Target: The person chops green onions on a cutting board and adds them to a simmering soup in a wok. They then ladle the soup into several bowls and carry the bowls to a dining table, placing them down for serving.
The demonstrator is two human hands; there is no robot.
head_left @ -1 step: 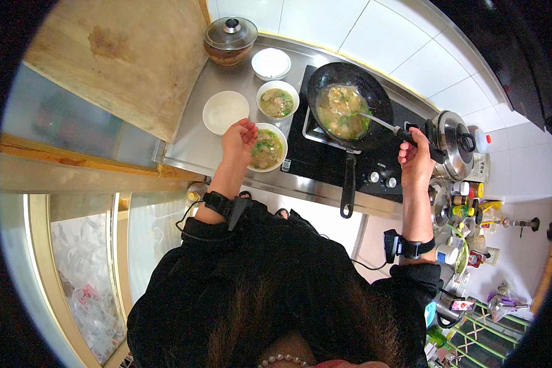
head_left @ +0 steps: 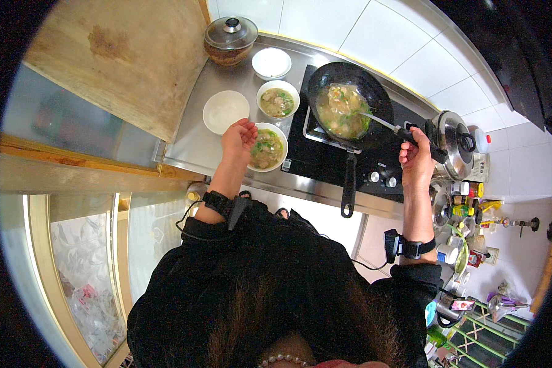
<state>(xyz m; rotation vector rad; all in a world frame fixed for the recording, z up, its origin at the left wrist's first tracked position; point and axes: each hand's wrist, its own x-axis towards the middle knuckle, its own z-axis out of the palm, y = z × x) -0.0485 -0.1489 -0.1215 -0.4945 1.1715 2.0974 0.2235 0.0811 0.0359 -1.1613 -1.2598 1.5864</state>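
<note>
My right hand [head_left: 416, 156] is wrapped round the black handle of a metal-shafted ladle or spatula [head_left: 383, 122]. Its head is hidden in the soup [head_left: 343, 110], among pale pieces and greens, in the black wok [head_left: 379, 92] on the stove. Beside the left rim of the nearest soup bowl [head_left: 284, 142], my left hand [head_left: 239, 138] has its fingers curled together. Nothing shows in them; contact with the rim cannot be made out. Another filled white bowl [head_left: 296, 92] stands behind it. A white bowl [head_left: 222, 113] with no soup in it is to the left.
A smaller white bowl [head_left: 271, 62] and a lidded brown pot [head_left: 230, 52] stand at the back left. The wok's handle [head_left: 348, 190] juts past the counter edge. A lidded steel pot [head_left: 457, 147] sits right of the stove, near several jars and bottles [head_left: 463, 211].
The pale pieces in the wok's soup have shifted slightly. Both hands and the bowls look the same.
</note>
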